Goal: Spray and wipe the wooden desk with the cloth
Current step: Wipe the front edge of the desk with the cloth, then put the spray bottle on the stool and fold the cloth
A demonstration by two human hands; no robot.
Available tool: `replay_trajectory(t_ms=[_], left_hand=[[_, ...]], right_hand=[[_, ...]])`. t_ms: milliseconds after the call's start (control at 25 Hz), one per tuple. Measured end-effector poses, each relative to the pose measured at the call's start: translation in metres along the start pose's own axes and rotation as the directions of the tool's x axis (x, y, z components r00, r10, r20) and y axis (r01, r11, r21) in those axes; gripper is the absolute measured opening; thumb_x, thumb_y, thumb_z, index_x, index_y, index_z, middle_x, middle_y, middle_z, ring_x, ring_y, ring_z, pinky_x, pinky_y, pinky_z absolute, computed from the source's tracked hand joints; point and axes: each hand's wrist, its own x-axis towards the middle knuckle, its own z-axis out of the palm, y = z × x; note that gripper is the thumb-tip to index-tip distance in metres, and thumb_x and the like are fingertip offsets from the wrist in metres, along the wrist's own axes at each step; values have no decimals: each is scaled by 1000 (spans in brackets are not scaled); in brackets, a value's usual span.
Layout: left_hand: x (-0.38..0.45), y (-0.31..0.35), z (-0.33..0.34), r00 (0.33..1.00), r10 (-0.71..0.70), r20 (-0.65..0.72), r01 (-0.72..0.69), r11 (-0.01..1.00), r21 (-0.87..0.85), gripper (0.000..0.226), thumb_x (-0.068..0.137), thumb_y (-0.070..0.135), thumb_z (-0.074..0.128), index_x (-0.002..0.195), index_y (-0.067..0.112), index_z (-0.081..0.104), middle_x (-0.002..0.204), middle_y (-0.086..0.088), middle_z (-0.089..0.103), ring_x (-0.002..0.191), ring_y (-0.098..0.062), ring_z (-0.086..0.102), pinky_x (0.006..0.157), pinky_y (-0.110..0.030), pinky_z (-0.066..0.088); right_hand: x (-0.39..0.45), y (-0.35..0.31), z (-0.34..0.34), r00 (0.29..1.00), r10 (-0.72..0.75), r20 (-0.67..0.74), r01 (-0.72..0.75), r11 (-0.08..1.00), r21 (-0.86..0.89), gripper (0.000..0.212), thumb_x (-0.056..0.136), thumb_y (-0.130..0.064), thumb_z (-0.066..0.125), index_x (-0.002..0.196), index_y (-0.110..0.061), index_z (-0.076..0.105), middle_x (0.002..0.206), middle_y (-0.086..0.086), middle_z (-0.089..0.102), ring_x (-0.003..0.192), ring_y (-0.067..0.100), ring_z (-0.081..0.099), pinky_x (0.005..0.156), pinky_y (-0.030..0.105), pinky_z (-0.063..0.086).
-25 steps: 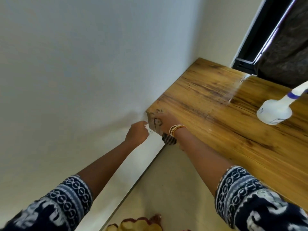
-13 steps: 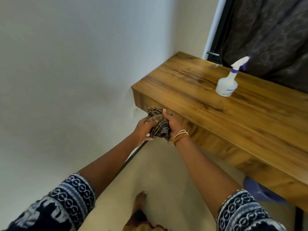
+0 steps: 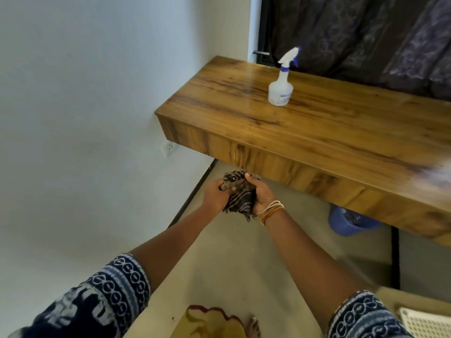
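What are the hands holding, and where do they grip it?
Both hands, left and right, grip the bunched striped cloth from opposite sides, below the desk's front edge.

My arms wear navy-and-white patterned sleeves [image 3: 114, 289] pushed above the elbows; thin gold and white bangles [image 3: 271, 209] circle my right wrist.
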Motion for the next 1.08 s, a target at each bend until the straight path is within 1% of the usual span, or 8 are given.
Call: replay_trajectory(t_ms=[120,280,400,520,600,680,800,1080], left_hand=[[-12,-8,9,995,-31,92,33,999,-18,24,91,20,66,109,6,69,105,-14,71,99,-29,67,89,-50,55],[-36,-4,11,890,-121,439,322,848,-420,44,85,17,73,126,10,59,119,-15,67,109,-31,66,87,-44,58],[-44,1,13,834,-162,527,400,836,-376,57,76,10,80,127,9,57,120,-15,67,109,-31,65,85,-44,58],[-45,13,22,842,-179,508,402,836,-373,52,76,-1,76,125,3,58,119,-18,66,107,-33,65,85,-46,57],[-41,25,28,868,-163,469,364,851,-378,46,79,-6,71,122,2,59,119,-20,66,106,-34,65,85,-47,56],[-33,40,35,890,-156,428,349,839,-418,39,83,-8,65,120,3,60,116,-20,66,103,-33,65,80,-44,56],[-11,58,41,910,-157,383,353,777,-522,38,85,-8,63,121,2,58,112,-24,65,92,-34,67,72,-42,57],[66,88,37,939,-154,306,311,759,-572,44,83,-12,61,126,1,57,110,-23,67,88,-34,69,60,-38,58]], right_hand=[[-20,12,-18,998,-14,-57,15,1000,11,25,92,-18,58,107,1,64,99,19,69,91,36,64,78,45,52],[-46,26,-31,989,-69,-128,72,997,18,29,87,-8,45,107,4,62,97,21,67,87,37,62,79,45,53],[-60,28,-27,981,-135,-143,145,987,63,33,74,-6,43,98,5,63,94,19,67,82,35,63,76,39,55],[-61,18,-32,968,-174,-183,186,981,51,57,52,-13,52,107,1,62,108,20,63,96,36,61,92,46,51],[-56,6,-34,964,-163,-210,149,986,-81,53,57,-12,53,109,-3,63,112,22,63,106,38,59,99,50,48],[-50,-16,-36,961,-165,-223,117,970,-214,37,60,-10,55,96,-6,61,105,21,63,100,36,62,87,41,54],[-42,-56,-33,936,-270,-226,190,927,-322,11,78,-1,56,72,-10,52,71,10,57,61,21,57,45,20,45],[18,-131,-16,931,-317,-182,216,879,-426,13,92,-9,59,79,-13,57,76,5,59,67,18,57,59,28,44]])
